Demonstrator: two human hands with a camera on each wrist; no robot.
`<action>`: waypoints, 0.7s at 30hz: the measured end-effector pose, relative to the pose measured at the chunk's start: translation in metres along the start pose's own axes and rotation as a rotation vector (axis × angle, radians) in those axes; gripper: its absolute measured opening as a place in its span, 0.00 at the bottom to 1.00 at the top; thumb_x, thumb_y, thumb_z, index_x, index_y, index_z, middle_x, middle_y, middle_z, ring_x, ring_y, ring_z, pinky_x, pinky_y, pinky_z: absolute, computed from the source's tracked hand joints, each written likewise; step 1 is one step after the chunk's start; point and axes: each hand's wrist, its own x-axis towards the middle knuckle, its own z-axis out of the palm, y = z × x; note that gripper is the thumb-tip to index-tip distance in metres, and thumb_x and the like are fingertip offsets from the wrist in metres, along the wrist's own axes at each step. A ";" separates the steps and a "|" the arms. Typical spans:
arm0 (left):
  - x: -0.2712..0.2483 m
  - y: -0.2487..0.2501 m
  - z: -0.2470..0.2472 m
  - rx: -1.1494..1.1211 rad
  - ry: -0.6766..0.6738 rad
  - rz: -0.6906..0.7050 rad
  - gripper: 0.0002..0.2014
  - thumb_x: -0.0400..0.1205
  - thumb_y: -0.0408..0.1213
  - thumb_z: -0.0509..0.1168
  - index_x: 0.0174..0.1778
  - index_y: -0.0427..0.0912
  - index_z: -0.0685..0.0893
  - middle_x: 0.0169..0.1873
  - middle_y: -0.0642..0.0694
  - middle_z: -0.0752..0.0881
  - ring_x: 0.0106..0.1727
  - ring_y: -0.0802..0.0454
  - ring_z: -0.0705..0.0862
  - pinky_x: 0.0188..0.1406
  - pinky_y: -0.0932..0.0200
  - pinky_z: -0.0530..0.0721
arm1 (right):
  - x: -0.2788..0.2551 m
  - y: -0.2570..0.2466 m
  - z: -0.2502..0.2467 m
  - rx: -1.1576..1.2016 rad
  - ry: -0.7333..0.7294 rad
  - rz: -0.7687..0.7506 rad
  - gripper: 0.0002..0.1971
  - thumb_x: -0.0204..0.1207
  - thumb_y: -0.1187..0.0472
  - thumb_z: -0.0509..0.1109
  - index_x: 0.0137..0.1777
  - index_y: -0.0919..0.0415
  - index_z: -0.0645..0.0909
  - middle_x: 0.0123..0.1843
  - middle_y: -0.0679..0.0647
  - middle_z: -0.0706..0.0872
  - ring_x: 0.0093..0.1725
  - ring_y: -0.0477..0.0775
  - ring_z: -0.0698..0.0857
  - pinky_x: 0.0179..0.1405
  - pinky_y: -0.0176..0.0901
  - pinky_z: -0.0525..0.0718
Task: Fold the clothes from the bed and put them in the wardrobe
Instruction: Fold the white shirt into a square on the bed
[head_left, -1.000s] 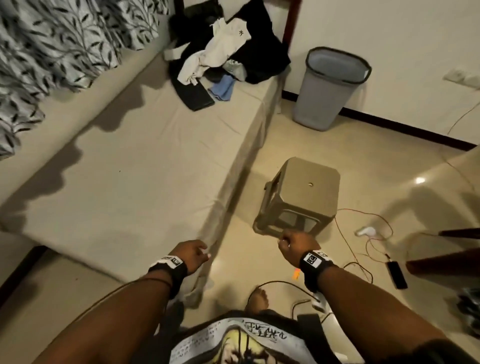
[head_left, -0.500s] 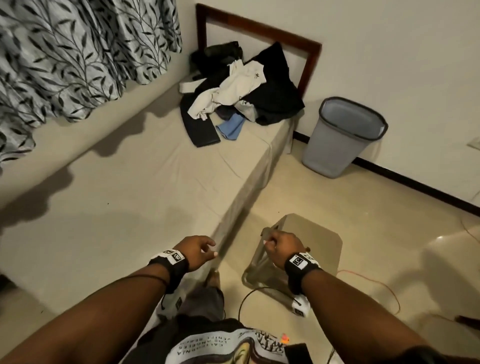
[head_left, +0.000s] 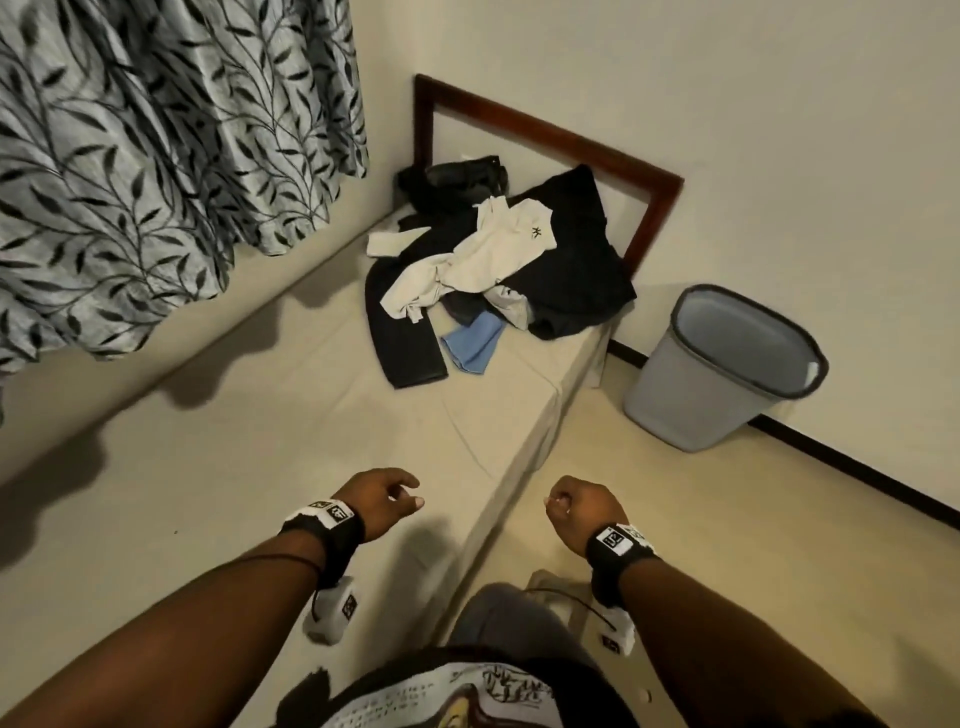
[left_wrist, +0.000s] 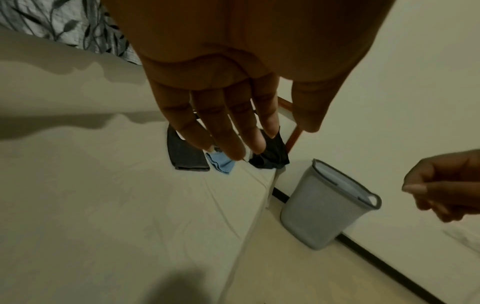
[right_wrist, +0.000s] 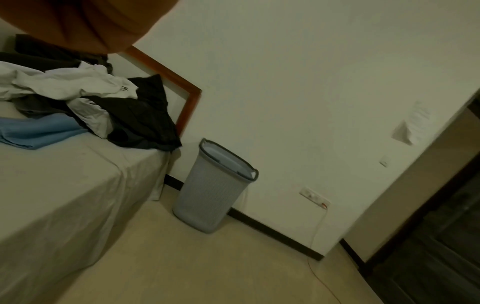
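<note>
Looking down from the head camera, I see my left hand (head_left: 382, 500) hovering over the near part of the cream-sheeted bed (head_left: 249, 467), fingers loosely extended and holding nothing; the left wrist view shows those fingers (left_wrist: 228, 123) long and relaxed, slightly apart. My right hand (head_left: 582, 506) hangs over the pale floor (head_left: 727, 545) just beside the bed's edge, fingers curled inward into a loose fist, and I see nothing gripped in it. The right wrist view shows only a bit of palm, so it adds nothing on that hand. The heap of crumpled clothes (head_left: 493, 270) lies at the far end of the bed, against the dark red wooden headboard frame (head_left: 561, 130), well apart from both hands. On top lies a white garment with a small dark logo (head_left: 498, 244), spread over black garments (head_left: 576, 260); a dark grey trouser leg (head_left: 402, 338) stretches toward me, and a light blue cloth (head_left: 472, 343) pokes out beside it. A grey plastic laundry bin (head_left: 722, 369) stands on the floor by the wall, near the bed's far corner. A grey curtain with a black leaf pattern (head_left: 156, 156) hangs along the bed's left side.
</note>
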 end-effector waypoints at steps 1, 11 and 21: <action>0.017 0.006 -0.005 -0.066 0.026 -0.003 0.08 0.81 0.53 0.74 0.54 0.64 0.84 0.48 0.57 0.89 0.53 0.58 0.86 0.60 0.60 0.80 | 0.026 -0.004 -0.006 -0.013 -0.021 -0.016 0.08 0.78 0.50 0.66 0.51 0.49 0.85 0.49 0.51 0.91 0.49 0.59 0.87 0.45 0.43 0.82; 0.203 0.036 -0.033 -0.297 0.106 -0.151 0.08 0.80 0.43 0.76 0.52 0.61 0.87 0.45 0.56 0.89 0.45 0.70 0.84 0.45 0.78 0.74 | 0.317 -0.025 -0.015 -0.079 -0.183 -0.155 0.09 0.81 0.51 0.67 0.53 0.54 0.85 0.52 0.56 0.91 0.56 0.64 0.87 0.52 0.47 0.83; 0.397 0.070 -0.066 -0.652 0.299 -0.272 0.09 0.82 0.30 0.73 0.53 0.49 0.88 0.39 0.45 0.86 0.31 0.62 0.83 0.43 0.67 0.82 | 0.605 -0.049 -0.001 -0.085 -0.344 -0.114 0.24 0.78 0.50 0.76 0.70 0.61 0.82 0.71 0.60 0.84 0.71 0.63 0.82 0.73 0.47 0.77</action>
